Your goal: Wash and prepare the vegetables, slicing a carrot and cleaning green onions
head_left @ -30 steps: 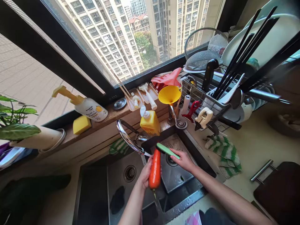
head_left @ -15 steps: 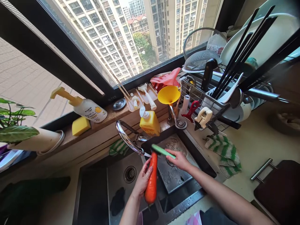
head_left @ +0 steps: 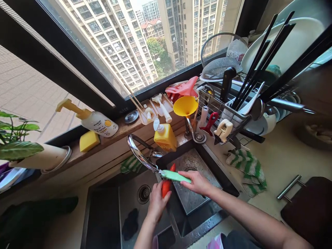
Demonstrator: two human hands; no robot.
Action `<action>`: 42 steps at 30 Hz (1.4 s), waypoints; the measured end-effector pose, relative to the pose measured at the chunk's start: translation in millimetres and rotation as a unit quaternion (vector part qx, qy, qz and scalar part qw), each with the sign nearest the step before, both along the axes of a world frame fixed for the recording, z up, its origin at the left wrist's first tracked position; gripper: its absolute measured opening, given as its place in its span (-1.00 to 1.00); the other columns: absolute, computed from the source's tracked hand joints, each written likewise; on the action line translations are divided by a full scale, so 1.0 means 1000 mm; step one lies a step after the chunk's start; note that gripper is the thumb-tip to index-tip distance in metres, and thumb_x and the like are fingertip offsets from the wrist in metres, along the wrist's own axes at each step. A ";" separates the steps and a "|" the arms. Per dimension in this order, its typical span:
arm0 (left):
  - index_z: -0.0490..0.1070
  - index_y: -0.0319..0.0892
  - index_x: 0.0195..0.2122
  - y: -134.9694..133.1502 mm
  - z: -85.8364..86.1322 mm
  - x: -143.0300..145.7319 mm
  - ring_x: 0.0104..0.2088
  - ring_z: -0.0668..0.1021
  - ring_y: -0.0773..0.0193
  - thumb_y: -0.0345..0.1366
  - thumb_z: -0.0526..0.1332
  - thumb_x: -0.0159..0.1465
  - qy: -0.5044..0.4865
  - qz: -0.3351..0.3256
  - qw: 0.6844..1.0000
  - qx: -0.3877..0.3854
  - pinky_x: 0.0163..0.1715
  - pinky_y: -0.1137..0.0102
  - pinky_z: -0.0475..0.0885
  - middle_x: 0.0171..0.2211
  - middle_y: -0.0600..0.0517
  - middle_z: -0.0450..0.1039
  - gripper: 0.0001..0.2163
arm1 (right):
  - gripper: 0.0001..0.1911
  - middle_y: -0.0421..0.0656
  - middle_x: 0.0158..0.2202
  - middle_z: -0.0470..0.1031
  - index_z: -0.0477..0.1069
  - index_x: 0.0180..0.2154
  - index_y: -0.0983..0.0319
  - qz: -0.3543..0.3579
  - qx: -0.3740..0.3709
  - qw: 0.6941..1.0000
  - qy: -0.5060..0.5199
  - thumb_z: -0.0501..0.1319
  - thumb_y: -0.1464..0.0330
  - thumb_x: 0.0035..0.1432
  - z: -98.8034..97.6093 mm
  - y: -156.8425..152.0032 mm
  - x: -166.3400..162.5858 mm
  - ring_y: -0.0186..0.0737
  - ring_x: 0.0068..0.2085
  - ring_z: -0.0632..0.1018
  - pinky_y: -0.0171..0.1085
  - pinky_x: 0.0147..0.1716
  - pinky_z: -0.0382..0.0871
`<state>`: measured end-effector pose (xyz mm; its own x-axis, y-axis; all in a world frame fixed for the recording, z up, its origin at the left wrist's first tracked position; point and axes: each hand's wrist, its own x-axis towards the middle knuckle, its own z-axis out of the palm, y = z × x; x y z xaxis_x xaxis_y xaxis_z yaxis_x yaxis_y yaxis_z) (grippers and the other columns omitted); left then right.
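Over the steel sink (head_left: 109,221) my left hand (head_left: 157,202) is wrapped round an orange carrot (head_left: 166,185), whose top end points up toward the tap (head_left: 140,155). My right hand (head_left: 198,182) grips the green handle of a peeler (head_left: 175,176), which lies across the carrot's upper part. Both hands are just below the tap's spout, above the divider between the two basins.
A yellow soap bottle (head_left: 164,136) and yellow funnel (head_left: 185,105) stand behind the sink. On the sill sit a pump bottle (head_left: 94,121) and yellow sponge (head_left: 89,140). A dish rack (head_left: 243,107) with utensils fills the right; a striped cloth (head_left: 246,167) lies below it.
The carrot has swung from hanging nearly upright to a shorter, tilted view, now mostly covered by my left hand. The peeler has moved left and down across the carrot.
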<state>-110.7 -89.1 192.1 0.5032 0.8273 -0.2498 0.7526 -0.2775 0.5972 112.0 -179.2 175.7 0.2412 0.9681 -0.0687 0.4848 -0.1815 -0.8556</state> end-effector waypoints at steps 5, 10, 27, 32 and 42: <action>0.26 -0.15 0.07 0.003 0.017 0.002 -0.11 0.41 0.06 -0.33 0.19 0.11 0.173 -0.060 0.976 0.120 -0.16 0.27 0.24 -0.14 -0.11 0.32 -0.55 | -0.53 -0.07 -0.04 0.49 0.35 0.07 0.16 -0.086 0.001 0.996 0.011 0.13 0.19 0.13 -0.003 -0.001 0.003 -0.06 -0.12 0.54 -0.17 -0.14 0.40; 0.25 -0.13 0.07 0.009 0.026 0.005 -0.11 0.41 0.06 -0.34 0.17 0.12 0.193 -0.045 0.971 0.133 -0.17 0.28 0.23 -0.15 -0.10 0.33 -0.56 | -0.50 -0.05 0.02 0.45 0.33 0.09 0.17 -0.110 0.029 0.992 0.057 0.13 0.16 0.12 -0.001 -0.009 -0.008 -0.05 -0.07 0.52 -0.12 -0.07 0.39; 0.44 -0.21 -0.24 0.000 -0.010 0.032 -0.32 0.51 0.31 -0.41 0.42 -0.10 -0.443 0.260 0.781 -0.356 -0.24 0.46 0.37 -0.33 0.05 0.51 -0.64 | -0.47 -0.09 0.06 0.41 0.25 0.13 0.16 -0.119 0.020 0.989 0.090 0.10 0.14 0.15 -0.009 -0.033 -0.030 -0.06 -0.01 0.48 -0.11 -0.02 0.36; 0.40 -0.15 -0.24 0.011 -0.008 0.027 -0.30 0.57 0.30 -0.60 0.29 -0.04 -0.527 0.373 0.683 -0.340 -0.20 0.44 0.43 -0.36 0.09 0.53 -0.66 | -0.47 -0.05 -0.08 0.52 0.31 0.10 0.21 -0.098 -0.048 0.991 0.081 0.08 0.13 0.14 -0.021 -0.048 -0.037 -0.06 -0.22 0.57 -0.10 -0.18 0.44; 0.39 -0.18 -0.39 0.017 -0.005 0.018 -0.27 0.57 0.25 -0.51 0.15 0.16 -0.565 0.448 0.589 -0.365 -0.11 0.25 0.46 -0.39 0.03 0.53 -0.89 | -0.58 -0.07 -0.19 0.54 0.38 -0.04 0.19 -0.049 -0.032 0.997 0.042 0.10 0.14 0.12 -0.008 -0.010 -0.057 -0.09 -0.22 0.54 -0.19 -0.23 0.38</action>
<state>-92.3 -71.7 187.2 0.1325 0.7664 -0.6286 -0.5909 0.5702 0.5707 54.5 -189.7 167.8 0.3254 0.9332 -0.1528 0.3886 -0.2793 -0.8780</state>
